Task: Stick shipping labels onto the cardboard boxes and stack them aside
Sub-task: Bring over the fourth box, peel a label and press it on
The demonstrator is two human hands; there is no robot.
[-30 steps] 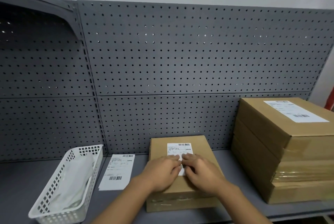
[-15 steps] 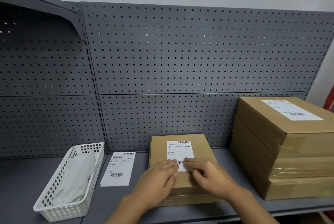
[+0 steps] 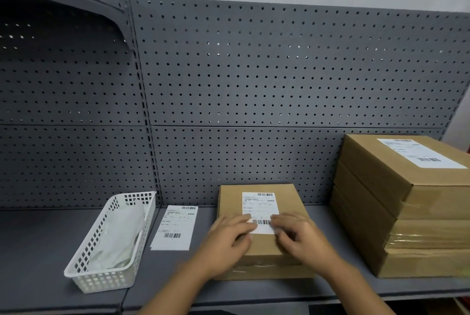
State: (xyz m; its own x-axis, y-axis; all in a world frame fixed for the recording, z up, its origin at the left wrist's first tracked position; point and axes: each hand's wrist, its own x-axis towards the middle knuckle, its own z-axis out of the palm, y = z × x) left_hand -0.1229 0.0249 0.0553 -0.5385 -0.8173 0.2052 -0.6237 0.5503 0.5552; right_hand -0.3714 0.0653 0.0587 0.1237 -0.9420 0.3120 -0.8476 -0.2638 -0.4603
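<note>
Squarely in front of the person, the box (image 3: 287, 203) sat on the grey shelf (image 3: 38, 251), with a white label (image 3: 259, 205) lying flat on its lid. Both hands rested palms down on the box's near half, close together but not touching. The left hand (image 3: 229, 241) had its fingers laid over the label's lower left corner. The right hand (image 3: 302, 241) pressed its fingertips on the lower right corner, beside the barcode. Neither hand gripped anything, though both were a little blurred. Left of the box a loose label (image 3: 175, 228) lay on the shelf, and further left stood a white basket (image 3: 101, 281) with white sheets inside. At the right, apart from the hands, stood a stack (image 3: 419, 203) of boxes, the top one labelled. A pegboard (image 3: 279, 73) backed the shelf.
</note>
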